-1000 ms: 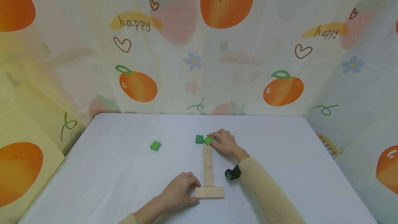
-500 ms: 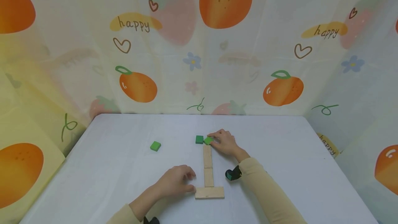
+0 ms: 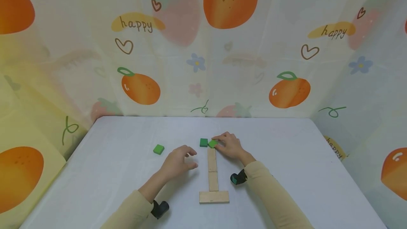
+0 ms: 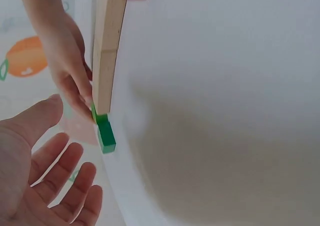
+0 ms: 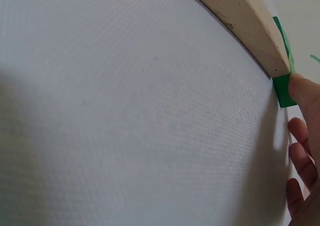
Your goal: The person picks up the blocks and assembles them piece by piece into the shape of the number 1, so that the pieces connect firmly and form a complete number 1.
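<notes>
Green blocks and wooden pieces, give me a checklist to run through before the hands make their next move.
1. Right hand has hold of the held green block: ok, it is pinched.
2. Left hand free: ok, it holds nothing.
3. Wooden row meets the wooden crosspiece: ok, no gap shows.
4. Held green block squared to the wooden row: not ok, it sits turned cornerwise.
5. Lone green block beside the dark green block: not ok, it lies well apart.

wooden block [image 5: 247,29]: on white cloth [image 5: 140,111] | green block [image 5: 283,91]: at wooden block's end, possibly two pieces | right hand [image 5: 306,163]: thumb against green block, beside wooden block's end
</notes>
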